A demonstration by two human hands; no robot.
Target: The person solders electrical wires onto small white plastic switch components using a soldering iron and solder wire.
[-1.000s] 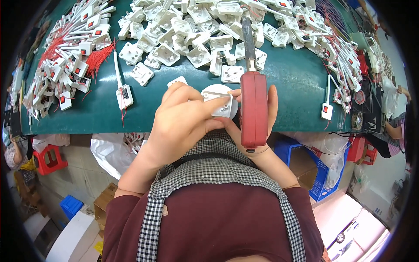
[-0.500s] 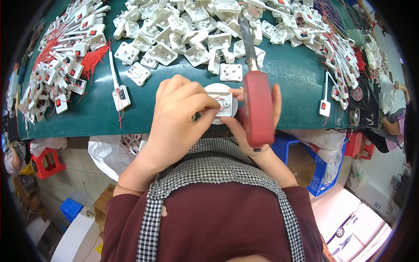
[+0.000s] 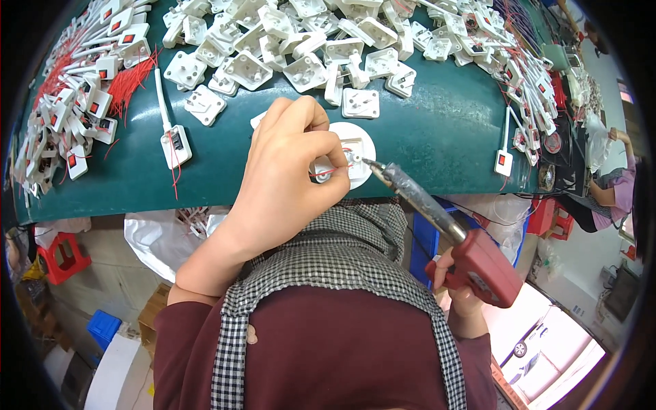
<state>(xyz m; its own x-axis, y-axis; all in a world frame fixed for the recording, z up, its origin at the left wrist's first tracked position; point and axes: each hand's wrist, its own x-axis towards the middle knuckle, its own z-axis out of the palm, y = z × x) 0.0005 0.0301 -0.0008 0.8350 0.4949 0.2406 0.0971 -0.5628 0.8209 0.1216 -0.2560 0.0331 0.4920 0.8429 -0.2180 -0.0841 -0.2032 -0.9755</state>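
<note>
White plastic is what I see under my left hand [image 3: 290,178]: a small square housing [image 3: 350,152] sitting on a round white disc [image 3: 363,147] at the near edge of the green counter [image 3: 437,130]. My left grip is closed, fingertips pinching a thin red wire [image 3: 326,171] against that housing. My right hand [image 3: 456,287] is low and to the right, off the counter, its grip wrapped shut around the red handle of a soldering gun [image 3: 478,266]. The gun's long grey barrel slants up and left, and its tip touches or sits just beside the housing; I cannot tell which.

Farther back, a loose heap of white housings [image 3: 301,41] covers the counter, with one lying apart just behind the disc. On the left lies a pile of switch pieces with red wires [image 3: 82,89]. Below the counter's edge on the right stands a blue crate [image 3: 427,239]; my arm and the gun hide its contents.
</note>
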